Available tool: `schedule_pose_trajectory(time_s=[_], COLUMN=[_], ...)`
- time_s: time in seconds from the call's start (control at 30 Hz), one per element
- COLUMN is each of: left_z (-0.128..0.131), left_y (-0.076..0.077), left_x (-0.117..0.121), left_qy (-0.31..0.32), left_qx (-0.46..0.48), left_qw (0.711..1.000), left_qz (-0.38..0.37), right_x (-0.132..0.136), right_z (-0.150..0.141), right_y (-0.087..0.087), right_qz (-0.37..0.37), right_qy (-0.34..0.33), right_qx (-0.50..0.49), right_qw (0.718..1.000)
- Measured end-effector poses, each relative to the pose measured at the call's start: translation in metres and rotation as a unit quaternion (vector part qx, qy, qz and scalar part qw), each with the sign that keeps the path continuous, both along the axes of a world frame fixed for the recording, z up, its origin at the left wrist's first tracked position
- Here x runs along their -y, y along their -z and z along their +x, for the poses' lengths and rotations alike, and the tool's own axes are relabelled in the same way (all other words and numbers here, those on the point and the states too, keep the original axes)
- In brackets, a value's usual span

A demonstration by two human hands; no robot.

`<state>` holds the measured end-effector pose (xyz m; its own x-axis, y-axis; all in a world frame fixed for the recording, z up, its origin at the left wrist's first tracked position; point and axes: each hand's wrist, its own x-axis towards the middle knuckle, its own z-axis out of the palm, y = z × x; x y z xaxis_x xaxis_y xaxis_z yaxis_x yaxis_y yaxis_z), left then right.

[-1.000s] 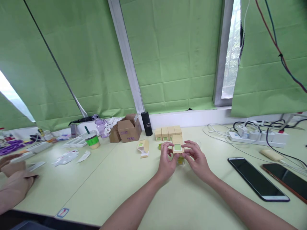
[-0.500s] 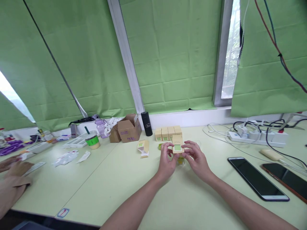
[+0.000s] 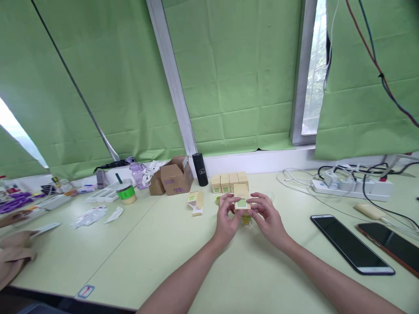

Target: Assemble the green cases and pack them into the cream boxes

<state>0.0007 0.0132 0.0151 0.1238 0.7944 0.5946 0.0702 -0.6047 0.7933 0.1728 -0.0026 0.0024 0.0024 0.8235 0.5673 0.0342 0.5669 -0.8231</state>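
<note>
Between my two hands is a small kraft paper box (image 3: 241, 192) with a green label facing me. The fingers of my left hand (image 3: 227, 220) close on its left side, and those of my right hand (image 3: 269, 218) on its right side. Just below the box stands a small glass jar (image 3: 246, 220) with something yellow-green inside, partly hidden by my fingers. A green round piece (image 3: 218, 200) shows in part behind my left hand. Behind the hands, several similar kraft boxes (image 3: 225, 182) stand in a row. One more kraft box (image 3: 195, 202), its flap open, lies left of my hands.
At the right lie a phone (image 3: 352, 244), a second phone (image 3: 393, 242) and a white power strip (image 3: 352, 189) with tangled cables. Left of centre are a black bottle (image 3: 200, 169), a cardboard box (image 3: 176, 176) and a drink cup (image 3: 126, 192). Another person's sleeve (image 3: 16, 255) reaches in at far left.
My hands and the held box have barely moved. At far left, the other person's hand and sleeve have shifted leftward.
</note>
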Motion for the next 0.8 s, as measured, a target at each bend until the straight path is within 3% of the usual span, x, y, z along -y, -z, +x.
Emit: schedule_pose_trajectory(time_s=[0.3, 0.53, 0.8], left_z=[-0.002, -0.002, -0.002], left_y=[0.000, -0.003, -0.004], left_x=[0.004, 0.009, 0.007], left_qy=[-0.010, -0.088, -0.110], left_qx=[-0.047, -0.099, -0.071], left_qw=[0.998, 0.988, 0.989], left_qz=[0.042, 0.078, 0.067], right_x=[-0.003, 0.004, 0.012], right_z=[-0.002, -0.002, -0.005], right_y=[0.001, -0.002, 0.000], right_qz=[0.027, 0.044, 0.108], right_qy=[0.022, 0.042, 0.040], right_qx=[0.016, 0.107, 0.175], right_qw=[0.999, 0.992, 0.978])
